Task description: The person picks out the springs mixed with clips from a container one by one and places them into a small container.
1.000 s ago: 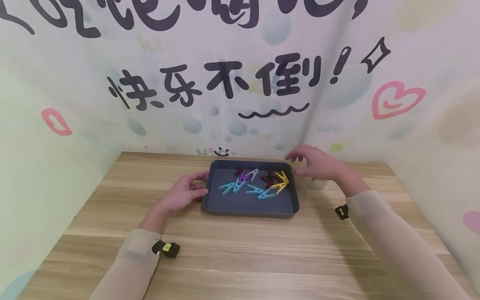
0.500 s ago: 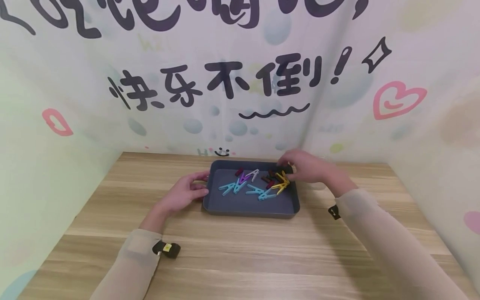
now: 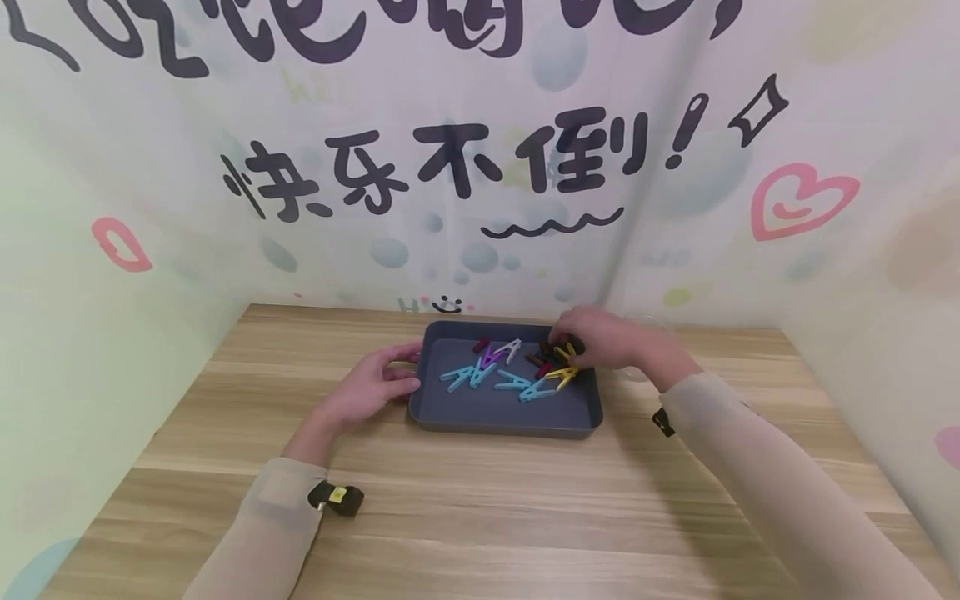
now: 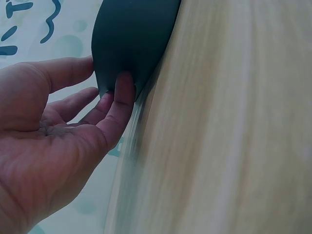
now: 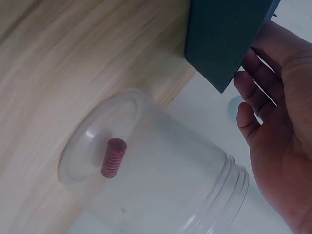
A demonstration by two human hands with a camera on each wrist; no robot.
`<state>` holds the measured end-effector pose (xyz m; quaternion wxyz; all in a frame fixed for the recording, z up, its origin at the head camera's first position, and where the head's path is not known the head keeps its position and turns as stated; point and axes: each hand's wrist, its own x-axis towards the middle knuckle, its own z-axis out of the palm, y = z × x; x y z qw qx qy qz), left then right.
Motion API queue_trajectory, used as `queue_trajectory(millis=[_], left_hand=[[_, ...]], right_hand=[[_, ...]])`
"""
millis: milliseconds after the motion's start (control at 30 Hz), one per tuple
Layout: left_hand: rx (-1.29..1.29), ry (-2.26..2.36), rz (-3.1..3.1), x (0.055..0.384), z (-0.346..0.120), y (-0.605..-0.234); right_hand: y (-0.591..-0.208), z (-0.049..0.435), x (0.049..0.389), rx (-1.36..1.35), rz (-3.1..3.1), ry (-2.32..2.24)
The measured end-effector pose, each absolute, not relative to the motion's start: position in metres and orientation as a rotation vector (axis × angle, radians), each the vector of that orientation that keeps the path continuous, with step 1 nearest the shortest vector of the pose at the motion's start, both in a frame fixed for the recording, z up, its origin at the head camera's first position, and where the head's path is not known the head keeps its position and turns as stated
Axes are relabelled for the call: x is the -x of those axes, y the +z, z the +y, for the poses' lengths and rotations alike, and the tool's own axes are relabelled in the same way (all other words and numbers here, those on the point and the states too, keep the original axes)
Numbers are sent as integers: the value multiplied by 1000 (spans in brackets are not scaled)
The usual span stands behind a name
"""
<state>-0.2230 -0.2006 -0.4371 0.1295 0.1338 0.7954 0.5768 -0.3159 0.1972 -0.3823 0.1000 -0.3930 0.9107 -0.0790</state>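
A dark grey tray [image 3: 495, 417] lies on the table, with light blue clothespins [image 3: 514, 382], a purple clothespin [image 3: 491, 357], a white clothespin [image 3: 512, 349] and yellow clothespins [image 3: 561, 377] in it. Small dark red ribbed pieces [image 3: 481, 344] lie among them. My left hand [image 3: 367, 386] rests its loosely bent fingers against the tray's left wall. At the back right corner my right hand [image 3: 596, 337] reaches over the rim, fingertips among the dark pieces and yellow clothespins. The wall hides those fingertips in the right wrist view, so a grip cannot be made out.
Just right of the tray stands a clear, open-mouthed jar [image 5: 170, 175], partly behind my right arm in the head view. Inside it is one dark red ribbed cylinder [image 5: 114, 158]. A printed white curtain [image 3: 450, 250] hangs behind the wooden table [image 3: 480, 517].
My right hand has moved left and down from beside the tray, over its right rim and into the back right corner. My left hand stays at the left wall.
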Motion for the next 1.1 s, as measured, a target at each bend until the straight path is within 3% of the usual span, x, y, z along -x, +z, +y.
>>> queue_trajectory(millis=[1100], left_hand=[[-408, 1687, 2308, 223, -200, -437]], right_hand=[[-392, 188, 316, 1166, 2718, 42]])
